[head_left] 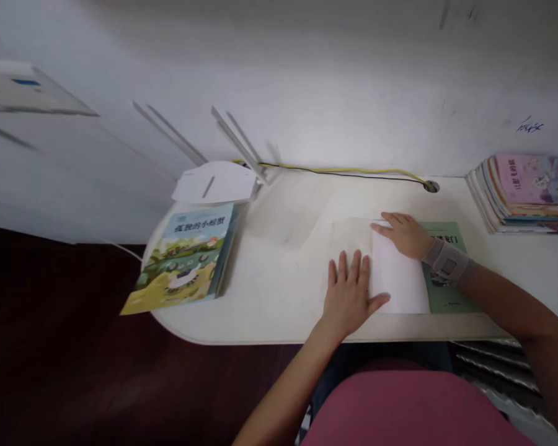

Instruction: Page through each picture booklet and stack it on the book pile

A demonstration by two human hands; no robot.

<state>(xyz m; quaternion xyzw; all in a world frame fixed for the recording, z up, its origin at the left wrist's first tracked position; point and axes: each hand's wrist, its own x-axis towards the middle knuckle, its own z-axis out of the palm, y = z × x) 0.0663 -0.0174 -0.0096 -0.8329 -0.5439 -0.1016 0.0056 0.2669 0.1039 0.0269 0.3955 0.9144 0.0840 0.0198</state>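
Note:
A book with a green cover (452, 303) lies near the desk's front edge, its left part beneath a white page or flap (400, 285). To the left, a thin see-through sheet (348, 232) seems to spread out over the desk; its outline is faint. My left hand (348, 300) rests flat with spread fingers beside the white flap, its thumb over the flap's lower left. My right hand (405, 235), with a grey band (447, 263) on the wrist, lies across the flap's upper part. Its fingers stretch toward the left edge, and the forearm crosses the green cover.
A white router (214, 184) with tall antennas stands at the back left of the white desk (270, 316). Before it, picture books (183, 266) overhang the left edge. More books (534, 192) are stacked at right. Yellow and black cables (344, 172) run along the wall.

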